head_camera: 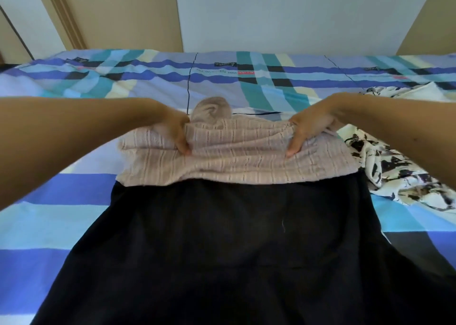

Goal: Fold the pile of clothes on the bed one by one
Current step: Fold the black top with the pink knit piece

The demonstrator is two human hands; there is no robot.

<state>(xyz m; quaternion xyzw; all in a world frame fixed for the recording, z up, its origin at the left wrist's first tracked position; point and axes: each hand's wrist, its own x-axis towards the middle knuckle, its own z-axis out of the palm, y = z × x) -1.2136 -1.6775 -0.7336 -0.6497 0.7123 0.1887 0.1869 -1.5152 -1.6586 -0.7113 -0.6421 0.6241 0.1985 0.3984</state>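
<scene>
Both your hands are on the pink knit top [237, 156], and that's our marker in the middle of the bed [61, 226]. Your left hand [176, 132] sits at the top's left side, its fingers [183, 147] curled down and bunching a ridge of the knit. Your right hand [309, 129] mirrors it at the right side, with those fingers [294, 147] closed on a gathered fold and the thumb tip pressed into the fabric. So that's a firm grip on both sides, neither hand spread flat.

The knit is rumpled between your hands, and a rounded lump of the same fabric pokes up along its far edge. The near hem of the pink top overlaps a black garment [222, 250], which spreads wide from there towards you. Just right of the pink top, touching its edge, lies a crumpled black-and-white patterned garment [394, 171]. Beyond the pink top, the blue plaid sheet runs back to a pale wall [271, 11].
</scene>
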